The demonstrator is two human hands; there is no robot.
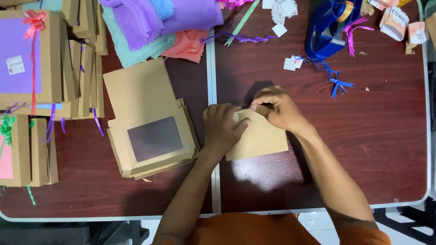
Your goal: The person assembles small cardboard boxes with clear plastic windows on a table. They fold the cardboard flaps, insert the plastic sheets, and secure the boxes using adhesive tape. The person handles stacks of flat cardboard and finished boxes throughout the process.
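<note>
Cardboard sheet is pinched at its top edge by both hands, left hand and right hand, fingers closed on it; uneven pressure could crease it crookedly.

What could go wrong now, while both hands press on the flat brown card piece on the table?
1. The left hand and right hand hide the top edge of the brown card piece, so a crooked fold could pass unseen.
2. The left forearm lies close to the open window box and might nudge it.

Orange short-sleeved shirt; both forearms bare; left hand and right hand ungloved, no rings or watch visible.
</note>
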